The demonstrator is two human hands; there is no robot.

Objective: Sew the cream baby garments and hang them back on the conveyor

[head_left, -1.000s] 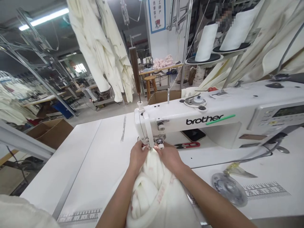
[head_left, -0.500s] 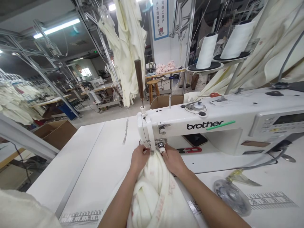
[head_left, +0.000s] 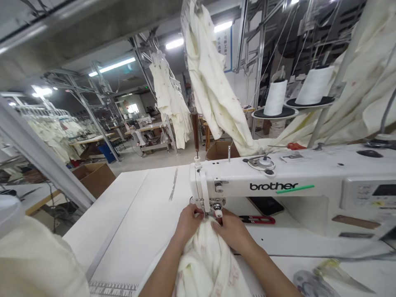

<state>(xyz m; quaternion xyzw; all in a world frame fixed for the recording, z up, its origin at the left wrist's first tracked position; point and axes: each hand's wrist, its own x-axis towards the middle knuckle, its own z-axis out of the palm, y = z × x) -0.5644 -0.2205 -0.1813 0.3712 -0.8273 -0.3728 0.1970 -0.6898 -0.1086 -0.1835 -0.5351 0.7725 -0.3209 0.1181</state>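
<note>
Cream cloth with a faint reddish print (head_left: 206,251) lies bunched in front of the white sewing machine (head_left: 235,179), its far end under the needle area. My left hand (head_left: 188,222) pinches the cloth's edge just left of the presser foot, thumb against fingers. On the other side, my right hand (head_left: 235,232) grips the cloth close to the needle, with the thumb on top and the fingertips partly hidden behind the machine head. Red-handled thread snips (head_left: 261,220) and a dark phone (head_left: 266,205) lie under the machine arm, beyond my right hand.
Two white thread cones (head_left: 275,98) stand behind the machine. Cream garments (head_left: 213,78) hang beyond it, above a cardboard box (head_left: 221,150). A wooden-handled tool (head_left: 196,132) stands upright on the machine head. A clear plastic disc (head_left: 309,284) lies at lower right.
The view has swung left and up, so the machine sits lower and further right. Both hands stay at the needle with the cloth. A hanging garment now slants down behind the machine.
</note>
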